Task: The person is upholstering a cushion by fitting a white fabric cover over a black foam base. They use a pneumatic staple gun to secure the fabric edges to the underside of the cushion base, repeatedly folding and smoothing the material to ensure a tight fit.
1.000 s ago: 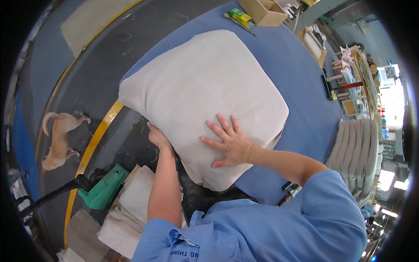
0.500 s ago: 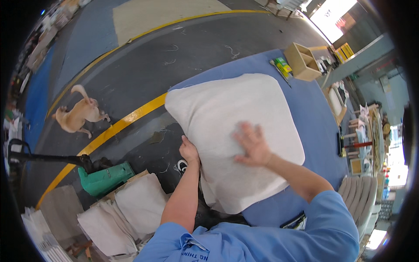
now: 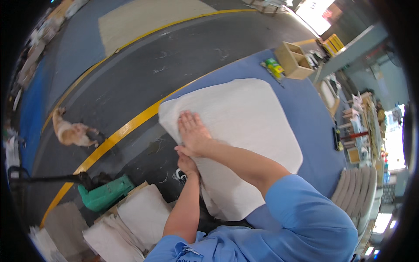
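A large white cushion (image 3: 244, 118), squarish with rounded corners and a cloth-like surface, lies on a blue-covered table (image 3: 316, 144). One side of it reaches the near left table edge, where the white cloth hangs down. My right hand (image 3: 193, 134) rests flat on its left part, fingers stretched out and holding nothing. Just below, my left hand (image 3: 187, 164) is closed on the cushion's left edge, close to the right wrist; some of its fingers are hidden.
A wooden compartment box (image 3: 294, 61) and a green-yellow packet (image 3: 274, 67) sit at the table's far end. Stacked pale cloths (image 3: 144, 212) and a green machine part (image 3: 107, 192) are at lower left. A dog (image 3: 72, 131) stands on the floor at left.
My right hand has swept left across the cushion, from its middle to the left edge near my left hand. The left hand keeps its place on the edge. The dog has turned and shifted.
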Demonstrator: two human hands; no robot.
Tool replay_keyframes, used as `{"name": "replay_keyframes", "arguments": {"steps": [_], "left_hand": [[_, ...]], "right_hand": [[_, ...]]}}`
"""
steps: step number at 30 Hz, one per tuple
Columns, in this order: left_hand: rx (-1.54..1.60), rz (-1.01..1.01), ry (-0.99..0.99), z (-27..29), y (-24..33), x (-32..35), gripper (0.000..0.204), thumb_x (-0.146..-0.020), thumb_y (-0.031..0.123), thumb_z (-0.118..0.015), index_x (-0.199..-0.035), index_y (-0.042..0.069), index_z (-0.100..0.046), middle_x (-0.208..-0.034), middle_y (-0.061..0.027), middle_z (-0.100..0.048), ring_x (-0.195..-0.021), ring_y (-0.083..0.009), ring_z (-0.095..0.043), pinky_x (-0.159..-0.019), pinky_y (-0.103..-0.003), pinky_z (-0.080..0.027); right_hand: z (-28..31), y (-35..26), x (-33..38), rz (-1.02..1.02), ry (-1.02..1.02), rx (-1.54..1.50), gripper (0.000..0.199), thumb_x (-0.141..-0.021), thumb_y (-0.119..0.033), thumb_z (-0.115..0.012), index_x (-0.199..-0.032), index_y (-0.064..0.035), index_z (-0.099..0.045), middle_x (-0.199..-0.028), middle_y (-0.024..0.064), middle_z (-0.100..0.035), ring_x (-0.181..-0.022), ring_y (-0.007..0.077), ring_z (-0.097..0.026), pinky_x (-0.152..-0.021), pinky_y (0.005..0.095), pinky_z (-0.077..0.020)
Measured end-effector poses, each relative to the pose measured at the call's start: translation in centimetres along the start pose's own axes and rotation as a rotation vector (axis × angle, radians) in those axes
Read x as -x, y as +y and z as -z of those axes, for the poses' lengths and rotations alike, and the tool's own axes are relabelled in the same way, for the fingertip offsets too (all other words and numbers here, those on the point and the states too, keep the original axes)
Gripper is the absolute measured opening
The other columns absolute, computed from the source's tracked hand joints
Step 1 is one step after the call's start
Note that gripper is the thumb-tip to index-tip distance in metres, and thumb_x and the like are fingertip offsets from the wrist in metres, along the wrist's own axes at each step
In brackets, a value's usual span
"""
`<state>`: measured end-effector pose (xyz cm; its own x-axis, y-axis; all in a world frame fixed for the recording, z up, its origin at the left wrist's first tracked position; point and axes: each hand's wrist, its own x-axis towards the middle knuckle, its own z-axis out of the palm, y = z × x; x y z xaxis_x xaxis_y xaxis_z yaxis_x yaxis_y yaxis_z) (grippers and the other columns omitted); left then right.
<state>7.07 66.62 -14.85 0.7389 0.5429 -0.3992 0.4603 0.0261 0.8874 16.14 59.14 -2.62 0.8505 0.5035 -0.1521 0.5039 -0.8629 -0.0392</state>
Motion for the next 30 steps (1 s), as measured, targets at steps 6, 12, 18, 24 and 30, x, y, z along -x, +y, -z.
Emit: {"name": "replay_keyframes", "arguments": {"steps": [6, 12, 18, 24, 30], "left_hand": [[0.117, 0.094, 0.018, -0.1, 0.4, -1.6, 0.071, -0.115, 0.051, -0.039, -0.113, -0.009, -0.077, -0.108, -0.0254, -0.079, -0.097, -0.0375, -0.076, -0.086, -0.045, -0.056], [0.254, 0.199, -0.171, 1.8, -0.5, -2.1, 0.072, -0.113, 0.059, -0.042, -0.127, -0.005, -0.072, -0.124, -0.0205, -0.076, -0.113, -0.0349, -0.071, -0.098, -0.044, -0.053], [0.82, 0.723, -0.814, 8.2, 0.7, -0.5, 0.08, -0.107, 0.069, -0.048, -0.158, 0.007, -0.047, -0.157, -0.0136, -0.056, -0.143, -0.0307, -0.051, -0.12, -0.053, -0.038], [0.447, 0.532, -0.86, 9.2, -1.6, 1.4, 0.076, -0.105, 0.045, -0.07, -0.163, 0.007, -0.04, -0.151, -0.0081, -0.059, -0.136, -0.0241, -0.056, -0.109, -0.045, -0.048], [0.28, 0.408, -0.66, 7.6, 0.8, 2.6, 0.073, -0.111, 0.042, -0.061, -0.159, -0.007, -0.038, -0.153, -0.019, -0.055, -0.137, -0.0307, -0.056, -0.114, -0.044, -0.046]], "right_hand": [[1.0, 0.9, 12.1, 0.154, 0.004, -0.103, 0.096, -0.093, -0.072, -0.062, -0.167, -0.0155, -0.038, -0.176, 0.0244, -0.018, -0.163, 0.0483, -0.012, -0.125, 0.0723, -0.0172], [1.9, -2.8, 11.5, 0.133, -0.17, -0.037, 0.092, -0.089, -0.071, -0.066, -0.165, -0.0226, -0.044, -0.179, 0.0225, -0.008, -0.161, 0.0568, -0.004, -0.119, 0.082, -0.0148], [1.5, -2.4, 12.6, 0.064, -0.171, -0.029, 0.092, -0.091, -0.068, -0.065, -0.168, -0.0255, -0.038, -0.179, 0.0223, -0.008, -0.162, 0.055, -0.003, -0.119, 0.0818, -0.0153], [1.7, -2.6, 12.3, 0.077, -0.156, -0.033, 0.094, -0.09, -0.07, -0.065, -0.168, -0.0257, -0.037, -0.179, 0.0218, -0.011, -0.162, 0.0534, -0.005, -0.119, 0.0811, -0.0165], [0.8, -0.5, 12.7, 0.117, 0.012, -0.143, 0.092, -0.091, -0.07, -0.065, -0.167, -0.0256, -0.039, -0.179, 0.0184, -0.015, -0.164, 0.0466, -0.009, -0.121, 0.0794, -0.0155]]}}
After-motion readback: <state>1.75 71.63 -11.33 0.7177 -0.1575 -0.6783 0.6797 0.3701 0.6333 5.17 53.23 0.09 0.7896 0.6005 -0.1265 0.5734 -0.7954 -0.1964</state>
